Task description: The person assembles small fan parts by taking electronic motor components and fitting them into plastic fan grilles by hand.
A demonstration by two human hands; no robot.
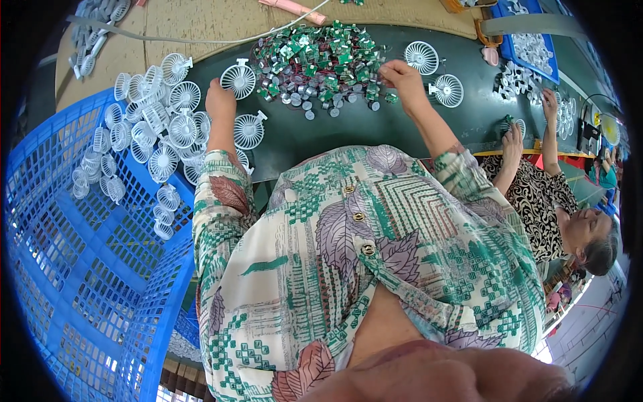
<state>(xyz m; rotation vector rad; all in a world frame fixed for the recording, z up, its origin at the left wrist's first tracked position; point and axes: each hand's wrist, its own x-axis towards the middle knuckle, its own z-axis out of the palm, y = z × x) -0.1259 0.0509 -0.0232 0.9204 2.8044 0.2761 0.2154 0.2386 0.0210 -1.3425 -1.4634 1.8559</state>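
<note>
Dark green table [291, 130] spans the upper frame, where the left hand [220, 100] grips a cage [239, 80] left of centre while the right hand [403, 77], its hold unclear, seemingly picks from the boards [328, 57] at upper centre, which calls for separating one.

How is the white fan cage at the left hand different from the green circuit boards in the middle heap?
Colour: the fan cage is white; the circuit boards are green.
Shape and size: the fan cage is round with spokes and larger; each circuit board is small and angular.
Place: the fan cage is beside the left hand; the circuit boards are heaped near the right hand.
Shared: both appear against the dark tabletop.
</note>
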